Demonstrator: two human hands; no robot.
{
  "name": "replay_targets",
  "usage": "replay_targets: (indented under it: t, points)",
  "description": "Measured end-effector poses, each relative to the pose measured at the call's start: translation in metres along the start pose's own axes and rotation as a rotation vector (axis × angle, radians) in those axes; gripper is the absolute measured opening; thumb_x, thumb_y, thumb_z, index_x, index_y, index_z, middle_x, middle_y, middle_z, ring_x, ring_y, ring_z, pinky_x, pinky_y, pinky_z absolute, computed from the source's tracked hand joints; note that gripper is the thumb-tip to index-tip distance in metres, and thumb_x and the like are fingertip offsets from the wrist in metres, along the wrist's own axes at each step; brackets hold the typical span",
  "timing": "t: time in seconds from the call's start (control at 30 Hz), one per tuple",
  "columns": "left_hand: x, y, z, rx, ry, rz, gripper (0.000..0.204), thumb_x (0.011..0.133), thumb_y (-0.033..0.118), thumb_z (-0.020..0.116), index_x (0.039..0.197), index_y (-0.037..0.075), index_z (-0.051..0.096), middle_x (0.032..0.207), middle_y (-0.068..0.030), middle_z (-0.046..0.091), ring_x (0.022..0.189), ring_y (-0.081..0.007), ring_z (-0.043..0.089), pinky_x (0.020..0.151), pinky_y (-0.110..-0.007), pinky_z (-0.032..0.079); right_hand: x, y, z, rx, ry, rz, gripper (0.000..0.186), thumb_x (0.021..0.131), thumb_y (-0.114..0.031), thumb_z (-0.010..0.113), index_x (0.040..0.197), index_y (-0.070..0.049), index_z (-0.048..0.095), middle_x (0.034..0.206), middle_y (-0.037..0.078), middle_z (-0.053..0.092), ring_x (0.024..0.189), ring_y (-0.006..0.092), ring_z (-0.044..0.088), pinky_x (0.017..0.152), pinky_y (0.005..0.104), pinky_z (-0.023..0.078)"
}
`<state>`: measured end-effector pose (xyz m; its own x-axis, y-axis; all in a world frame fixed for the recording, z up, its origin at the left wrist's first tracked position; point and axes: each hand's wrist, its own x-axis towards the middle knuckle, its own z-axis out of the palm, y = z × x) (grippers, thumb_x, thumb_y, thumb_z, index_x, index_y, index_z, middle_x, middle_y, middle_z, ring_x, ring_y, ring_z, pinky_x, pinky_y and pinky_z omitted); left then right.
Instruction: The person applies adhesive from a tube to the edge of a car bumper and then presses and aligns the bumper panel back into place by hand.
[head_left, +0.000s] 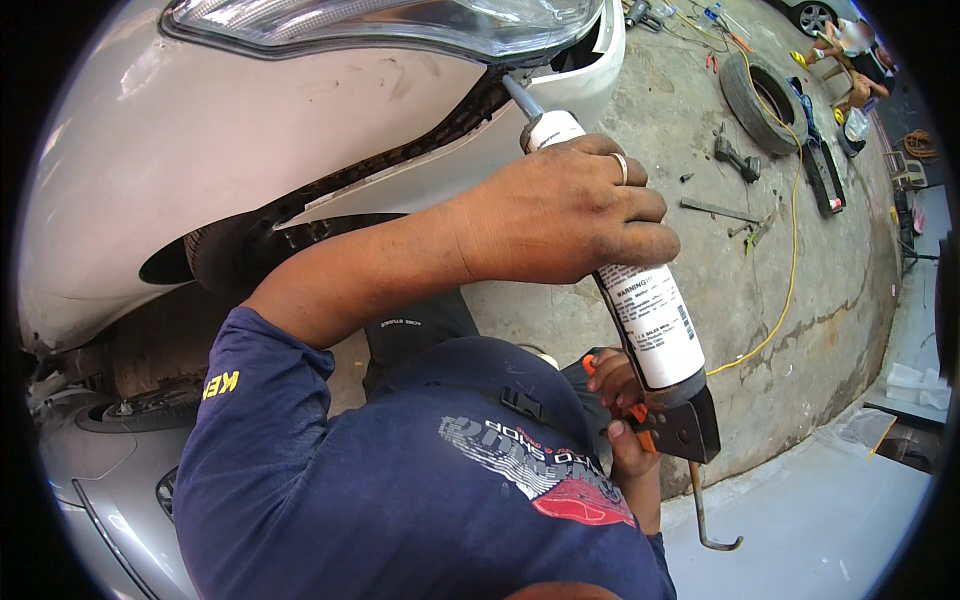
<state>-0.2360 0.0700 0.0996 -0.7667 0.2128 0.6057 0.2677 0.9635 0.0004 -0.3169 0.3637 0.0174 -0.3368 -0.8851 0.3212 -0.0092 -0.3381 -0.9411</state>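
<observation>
A caulking gun (685,425) with a white sealant cartridge (655,325) in it slants across the middle of the view. Around the cartridge's front half my left hand (575,210) is closed, a ring on one finger. My right hand (628,420) grips the orange handle and trigger at the gun's rear, partly hidden behind it. The grey nozzle (522,97) points at the dark gap below the car's headlight (390,25), between the white fender (200,110) and the loosened bumper (560,100). Whether its tip touches there, I cannot tell. A hooked metal rod (701,515) sticks out behind the gun.
On the concrete floor lie a tire (738,95), a power tool (735,155), a flat metal bar (720,210) and a yellow cord (795,240). People (860,60) sit at the far right. Another car (120,470) stands at lower left, a pale panel (800,530) at lower right.
</observation>
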Motion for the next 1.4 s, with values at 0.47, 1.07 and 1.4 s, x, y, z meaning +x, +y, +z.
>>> replay_targets:
  t: [0.47,1.07,1.4]
  points:
    - [-0.008,0.004,-0.003,-0.011,0.040,0.004,0.043,0.078,0.022,0.090,0.118,0.022,0.074,0.106,0.0018,0.074,0.110,-0.0212,0.074,0.101,-0.041,0.058,-0.018,-0.018,0.003,-0.127,0.030,0.203,0.030,0.098,-0.029,0.074,0.110,-0.010,0.053,0.100,0.010,0.057,0.099,0.0283,0.059,0.097,0.0503,0.049]
    - [-0.026,0.007,0.006,-0.079,0.386,-0.014,0.035,0.077,0.020,0.090,0.109,0.018,0.076,0.101,0.0012,0.072,0.100,-0.0217,0.072,0.097,-0.041,0.060,-0.025,-0.047,-0.012,-0.641,-0.110,0.062,0.032,0.093,-0.022,0.071,0.121,-0.006,0.069,0.111,0.017,0.071,0.097,0.0341,0.068,0.089,0.0474,0.056]
    - [-0.082,0.028,0.007,0.047,0.458,-0.518,0.087,0.071,0.020,0.101,0.148,0.012,0.063,0.139,-0.0157,0.061,0.129,-0.0382,0.061,0.116,-0.053,0.048,-0.050,-0.033,-0.027,-0.617,-0.205,0.138,0.041,0.106,-0.024,0.068,0.145,-0.016,0.062,0.136,0.017,0.067,0.125,0.0301,0.064,0.108,0.0491,0.052]
